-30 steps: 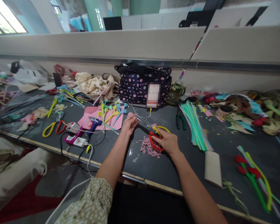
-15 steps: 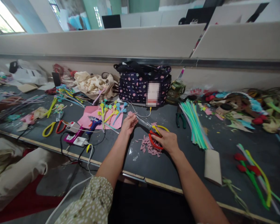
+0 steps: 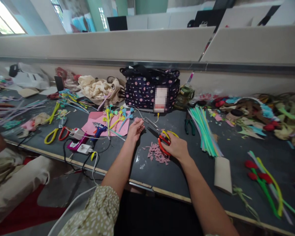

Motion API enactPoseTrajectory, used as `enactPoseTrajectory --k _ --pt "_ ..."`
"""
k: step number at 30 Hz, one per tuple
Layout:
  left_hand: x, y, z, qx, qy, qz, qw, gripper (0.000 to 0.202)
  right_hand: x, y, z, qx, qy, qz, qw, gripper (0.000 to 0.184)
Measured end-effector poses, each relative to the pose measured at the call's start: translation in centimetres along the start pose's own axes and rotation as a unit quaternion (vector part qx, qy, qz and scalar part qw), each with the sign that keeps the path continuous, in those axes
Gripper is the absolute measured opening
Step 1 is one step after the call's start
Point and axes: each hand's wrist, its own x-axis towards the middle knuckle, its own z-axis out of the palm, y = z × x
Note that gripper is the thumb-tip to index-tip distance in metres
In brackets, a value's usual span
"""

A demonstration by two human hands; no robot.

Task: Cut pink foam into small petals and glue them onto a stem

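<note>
My right hand [image 3: 175, 146] grips a pair of scissors [image 3: 165, 139] with red and yellow handles. Their blades are parted and point up-left towards my left hand [image 3: 136, 129]. That hand's fingers are pinched together; whatever is between them is too small and hidden to make out, though a pinkish tint shows at the fingertips. Below the scissors, a heap of small pink snippets [image 3: 157, 154] lies on the dark table [image 3: 142, 173].
Left of my hands are a pink sheet [image 3: 90, 119] with fuzzy stems, a blue glue gun [image 3: 99, 130] and another pair of scissors [image 3: 51, 136]. A dotted bag [image 3: 140, 88] stands behind. Rightward lie pliers [image 3: 189, 124], green pipe cleaners [image 3: 205, 134] and a beige block [image 3: 223, 175]. Someone sits at far left.
The scissor blades, together before, are now spread apart. My left hand has barely moved. At far left, the other person's arm has shifted nearer the table's front edge.
</note>
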Motion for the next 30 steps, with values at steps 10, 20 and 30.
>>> enactPoseTrajectory --k 10,20,30 --pt "0.3 0.6 -0.4 0.008 0.072 0.085 0.994 0.027 -0.1 1.1 0.9 -0.037 0.004 0.006 0.999 0.051" --pt "-0.1 0.4 0.3 0.109 0.076 0.245 0.961 0.026 -0.1 0.9 0.3 -0.046 -0.034 -0.021 0.998 0.047" --pt "1.2 -0.6 -0.7 0.231 0.075 0.306 0.921 0.014 -0.1 1.1 0.3 -0.059 -0.016 -0.002 0.998 0.05"
